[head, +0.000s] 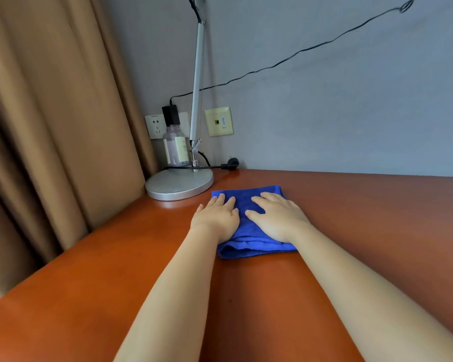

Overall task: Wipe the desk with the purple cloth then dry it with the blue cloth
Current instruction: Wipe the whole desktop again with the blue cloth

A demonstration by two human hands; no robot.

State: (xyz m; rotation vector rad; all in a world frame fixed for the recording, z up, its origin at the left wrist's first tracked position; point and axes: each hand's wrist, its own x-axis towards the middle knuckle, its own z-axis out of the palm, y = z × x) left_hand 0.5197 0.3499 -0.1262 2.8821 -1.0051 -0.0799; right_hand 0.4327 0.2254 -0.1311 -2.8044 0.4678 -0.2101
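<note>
A folded blue cloth (249,202) lies flat on the reddish-brown desk (364,218), near its far left corner. My left hand (217,218) presses on the cloth's left part with straight, spread fingers. My right hand (277,218) lies flat on the cloth's right part, fingers straight and pointing toward the wall. Both forearms stretch out over the desk. No purple cloth is in view.
A silver lamp base (179,185) stands just left of and behind the cloth, its arm (197,87) rising up the wall. A clear bottle (175,147) stands behind it by the wall sockets (156,125). A black cable and plug (229,163) lie at the wall. Brown curtains (50,126) hang left.
</note>
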